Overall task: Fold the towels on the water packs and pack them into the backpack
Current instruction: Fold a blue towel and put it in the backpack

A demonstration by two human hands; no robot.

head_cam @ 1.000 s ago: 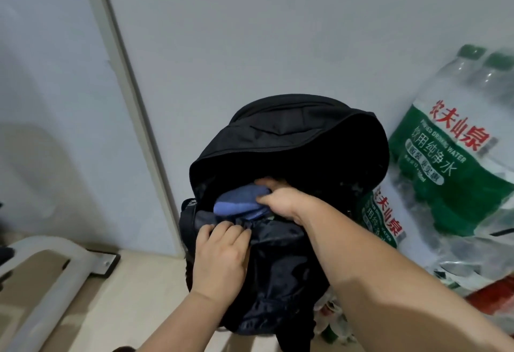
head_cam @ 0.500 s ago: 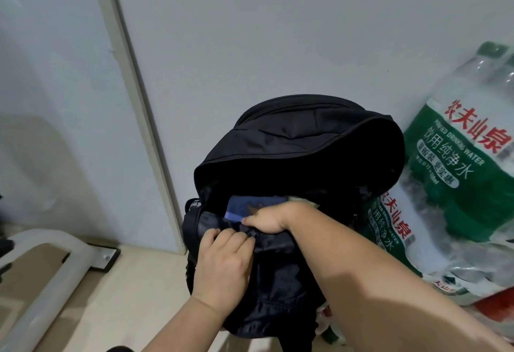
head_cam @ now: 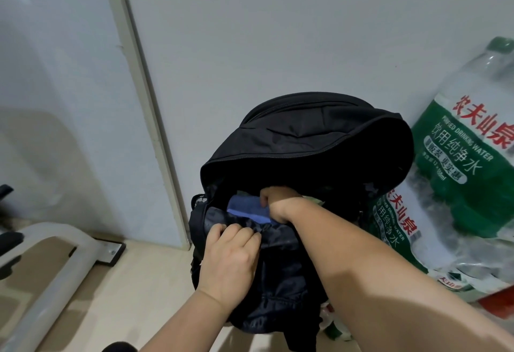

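Compared with half a second ago, the left hand point(head_cam: 232, 260) still clenches the front rim of the one black backpack point(head_cam: 306, 140), the right hand point(head_cam: 278, 201) at its 1 o'clock grasps one blue towel point(head_cam: 246, 208) now more exposed, fingertips hidden inside, beside two water packs point(head_cam: 461, 173) at 3 o'clock, cut off.

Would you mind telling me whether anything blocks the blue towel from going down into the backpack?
Nothing visible does. The left hand holds the backpack front edge down, and the right hand presses the towel into the open mouth. Deeper inside is dark.
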